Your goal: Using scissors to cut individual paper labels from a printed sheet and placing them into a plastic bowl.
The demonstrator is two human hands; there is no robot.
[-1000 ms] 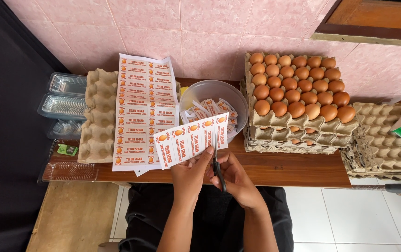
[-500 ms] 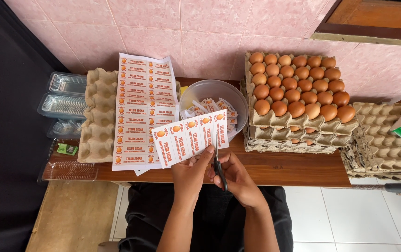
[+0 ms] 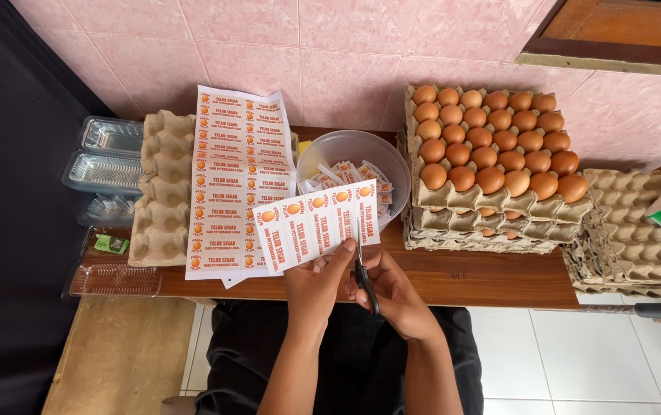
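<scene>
At the desk's (image 3: 492, 280) far left edge lay clear plastic trays (image 3: 107, 157), and beside them a stack of empty cardboard egg cartons (image 3: 163, 188). Against those cartons rested large printed label sheets (image 3: 234, 184), reaching down to the front edge. Just past them, near the middle of the desk by the wall, stood a translucent bowl (image 3: 346, 146) with cut labels inside. In front of it, over the front edge, the left hand (image 3: 316, 284) pinched a strip of labels (image 3: 316, 224) between thumb and fingers, held up and tilted. Touching it from the right, the right hand (image 3: 392, 296) was curled around dark scissors (image 3: 362, 269), blades at the strip's right end. Further right sat stacked trays filled with brown eggs (image 3: 492, 154), then more empty trays (image 3: 626, 230) at the right edge.
</scene>
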